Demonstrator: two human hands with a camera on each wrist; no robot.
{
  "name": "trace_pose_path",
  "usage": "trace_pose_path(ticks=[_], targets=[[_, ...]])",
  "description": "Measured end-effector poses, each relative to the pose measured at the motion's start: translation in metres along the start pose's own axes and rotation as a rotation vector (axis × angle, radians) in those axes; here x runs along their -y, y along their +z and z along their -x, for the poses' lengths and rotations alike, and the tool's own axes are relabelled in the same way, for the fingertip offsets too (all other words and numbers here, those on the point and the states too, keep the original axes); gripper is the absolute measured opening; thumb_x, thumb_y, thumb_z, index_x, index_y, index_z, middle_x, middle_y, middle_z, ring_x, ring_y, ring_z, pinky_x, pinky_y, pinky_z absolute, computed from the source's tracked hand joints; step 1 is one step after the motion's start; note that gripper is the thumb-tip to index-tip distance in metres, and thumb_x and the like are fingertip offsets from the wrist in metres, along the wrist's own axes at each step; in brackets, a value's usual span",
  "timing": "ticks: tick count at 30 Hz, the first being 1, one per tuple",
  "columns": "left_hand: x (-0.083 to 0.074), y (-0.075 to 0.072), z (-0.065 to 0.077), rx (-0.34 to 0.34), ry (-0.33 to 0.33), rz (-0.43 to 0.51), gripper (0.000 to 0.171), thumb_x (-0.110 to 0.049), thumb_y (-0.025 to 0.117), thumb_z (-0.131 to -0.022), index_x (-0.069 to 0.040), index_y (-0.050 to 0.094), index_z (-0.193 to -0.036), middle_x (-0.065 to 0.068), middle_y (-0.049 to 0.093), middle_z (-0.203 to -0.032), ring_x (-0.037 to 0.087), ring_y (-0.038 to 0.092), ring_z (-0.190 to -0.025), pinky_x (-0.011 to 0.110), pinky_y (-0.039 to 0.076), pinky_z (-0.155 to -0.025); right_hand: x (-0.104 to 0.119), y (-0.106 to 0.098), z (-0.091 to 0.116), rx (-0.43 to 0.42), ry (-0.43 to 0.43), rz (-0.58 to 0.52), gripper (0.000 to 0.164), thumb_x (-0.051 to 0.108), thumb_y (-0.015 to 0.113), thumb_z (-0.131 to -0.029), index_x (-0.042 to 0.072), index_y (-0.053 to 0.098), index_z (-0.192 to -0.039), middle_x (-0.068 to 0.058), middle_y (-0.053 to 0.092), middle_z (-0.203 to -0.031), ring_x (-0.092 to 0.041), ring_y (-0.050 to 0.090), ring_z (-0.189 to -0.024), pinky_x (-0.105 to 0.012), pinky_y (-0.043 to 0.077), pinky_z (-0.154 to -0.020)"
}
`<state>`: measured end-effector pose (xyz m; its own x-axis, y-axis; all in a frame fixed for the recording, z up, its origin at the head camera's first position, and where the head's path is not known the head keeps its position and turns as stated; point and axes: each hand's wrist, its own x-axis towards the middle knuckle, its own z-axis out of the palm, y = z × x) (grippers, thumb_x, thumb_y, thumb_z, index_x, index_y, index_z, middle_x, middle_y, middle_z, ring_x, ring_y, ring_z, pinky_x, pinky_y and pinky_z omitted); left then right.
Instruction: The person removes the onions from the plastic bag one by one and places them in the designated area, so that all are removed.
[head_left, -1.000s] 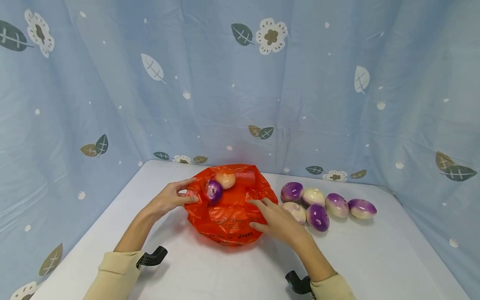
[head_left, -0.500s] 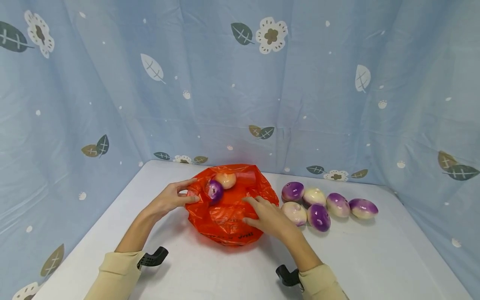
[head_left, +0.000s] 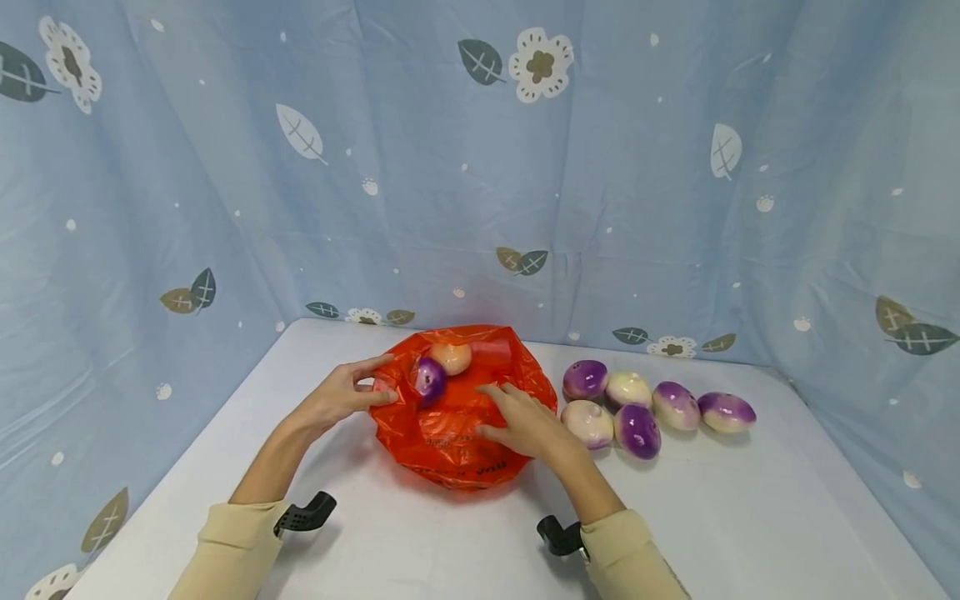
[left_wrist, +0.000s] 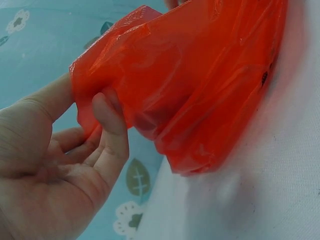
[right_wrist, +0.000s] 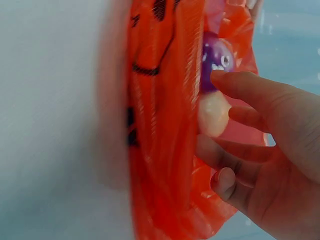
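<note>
A red plastic bag (head_left: 450, 458) lies mouth-up on the white table. Inside it sit a purple toy turnip (head_left: 431, 381) and a cream one (head_left: 452, 358), both glossy and rounded. At the bag's left rim my left hand (head_left: 341, 397) pinches the plastic between thumb and fingers; the left wrist view shows the film between them (left_wrist: 97, 122). Over the right side of the bag's mouth hovers my right hand (head_left: 528, 423), holding nothing, fingers loosely bent and apart. The right wrist view has its thumb in front of the purple turnip (right_wrist: 216, 60); whether they touch I cannot tell.
To the bag's right, several purple-and-cream toy turnips (head_left: 637, 432) lie in a loose cluster on the table (head_left: 757, 517). The outermost turnip (head_left: 726, 413) is at the cluster's right end. A blue patterned curtain (head_left: 420, 192) hangs behind and at both sides.
My right hand has shifted left from beside the turnip cluster, further over the bag's mouth. The left hand keeps its grip on the rim, and the bag is nearly still.
</note>
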<state>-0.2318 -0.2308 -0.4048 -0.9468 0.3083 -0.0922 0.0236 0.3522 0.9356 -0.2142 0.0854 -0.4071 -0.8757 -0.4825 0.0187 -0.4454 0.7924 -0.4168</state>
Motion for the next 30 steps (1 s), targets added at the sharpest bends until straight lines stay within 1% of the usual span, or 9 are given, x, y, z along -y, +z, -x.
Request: trace_pose_path(ticks=[4, 10, 14, 17, 20, 23, 25, 27, 30], targets=[[0.000, 0.000, 0.000, 0.002, 0.005, 0.003, 0.080, -0.023, 0.076, -0.086, -0.008, 0.035, -0.152, 0.007, 0.069, -0.104, 0.014, 0.071, -0.094, 0.032, 0.058, -0.089, 0.009, -0.004, -0.005, -0.002, -0.001, -0.008, 0.063, 0.042, 0.068, -0.090, 0.024, 0.044, -0.145, -0.014, 0.050, -0.145, -0.034, 0.048, -0.135, -0.061, 0.043, -0.104], [0.001, 0.000, 0.001, 0.005, 0.005, -0.006, 0.081, -0.025, 0.076, -0.086, -0.008, 0.034, -0.153, 0.015, 0.065, -0.117, 0.015, 0.071, -0.098, 0.035, 0.057, -0.091, 0.025, -0.007, -0.013, -0.009, -0.007, -0.034, 0.065, 0.041, 0.069, -0.090, 0.027, 0.042, -0.147, -0.011, 0.049, -0.146, -0.033, 0.047, -0.136, -0.062, 0.043, -0.104], [0.001, -0.001, 0.001, 0.008, 0.004, -0.015, 0.081, -0.025, 0.076, -0.086, -0.008, 0.033, -0.153, 0.019, 0.062, -0.122, 0.017, 0.070, -0.098, 0.035, 0.057, -0.091, 0.032, -0.001, -0.020, -0.003, -0.006, -0.035, 0.067, 0.040, 0.070, -0.089, 0.028, 0.041, -0.148, -0.011, 0.049, -0.145, -0.032, 0.049, -0.134, -0.061, 0.046, -0.102], [0.001, -0.001, 0.001, 0.008, 0.005, -0.023, 0.080, -0.025, 0.075, -0.087, -0.009, 0.033, -0.153, 0.018, 0.062, -0.119, 0.018, 0.070, -0.099, 0.035, 0.058, -0.091, 0.036, 0.005, -0.025, 0.004, 0.001, -0.028, 0.070, 0.039, 0.071, -0.089, 0.028, 0.039, -0.149, -0.012, 0.045, -0.149, -0.032, 0.049, -0.135, -0.060, 0.045, -0.103], [0.001, -0.001, 0.002, 0.008, 0.011, -0.022, 0.079, -0.026, 0.075, -0.087, -0.009, 0.033, -0.153, 0.014, 0.064, -0.111, 0.018, 0.070, -0.097, 0.034, 0.058, -0.090, 0.040, 0.012, -0.031, -0.012, -0.004, -0.021, 0.072, 0.039, 0.071, -0.089, 0.026, 0.036, -0.151, -0.012, 0.039, -0.154, -0.031, 0.046, -0.138, -0.061, 0.042, -0.105], [0.001, 0.000, 0.002, 0.017, 0.025, -0.010, 0.079, -0.025, 0.074, -0.088, -0.007, 0.033, -0.153, 0.011, 0.067, -0.104, 0.017, 0.070, -0.095, 0.033, 0.057, -0.090, 0.045, 0.018, -0.035, -0.053, -0.026, 0.002, 0.076, 0.038, 0.072, -0.088, 0.023, 0.035, -0.152, -0.011, 0.037, -0.154, -0.029, 0.060, -0.123, -0.058, 0.049, -0.099], [0.001, 0.000, 0.002, 0.023, 0.030, -0.008, 0.079, -0.025, 0.074, -0.088, -0.006, 0.033, -0.153, 0.012, 0.067, -0.108, 0.018, 0.071, -0.097, 0.034, 0.057, -0.091, 0.048, 0.020, -0.037, -0.086, -0.038, 0.019, 0.077, 0.038, 0.073, -0.087, 0.022, 0.035, -0.152, -0.009, 0.037, -0.152, -0.028, 0.067, -0.108, -0.055, 0.054, -0.093], [0.001, 0.000, 0.002, 0.025, 0.031, -0.010, 0.078, -0.025, 0.074, -0.088, -0.007, 0.033, -0.153, 0.015, 0.066, -0.113, 0.019, 0.071, -0.100, 0.036, 0.057, -0.093, 0.050, 0.022, -0.040, -0.111, -0.040, 0.038, 0.078, 0.038, 0.074, -0.086, 0.022, 0.034, -0.152, -0.007, 0.037, -0.150, -0.027, 0.070, -0.096, -0.051, 0.057, -0.087], [0.001, -0.001, 0.002, 0.022, 0.029, -0.022, 0.079, -0.027, 0.074, -0.088, -0.007, 0.033, -0.153, 0.016, 0.065, -0.117, 0.020, 0.071, -0.103, 0.039, 0.056, -0.094, 0.053, 0.022, -0.045, -0.125, -0.036, 0.030, 0.080, 0.037, 0.074, -0.086, 0.021, 0.033, -0.153, -0.007, 0.036, -0.152, -0.028, 0.069, -0.101, -0.051, 0.056, -0.090]])
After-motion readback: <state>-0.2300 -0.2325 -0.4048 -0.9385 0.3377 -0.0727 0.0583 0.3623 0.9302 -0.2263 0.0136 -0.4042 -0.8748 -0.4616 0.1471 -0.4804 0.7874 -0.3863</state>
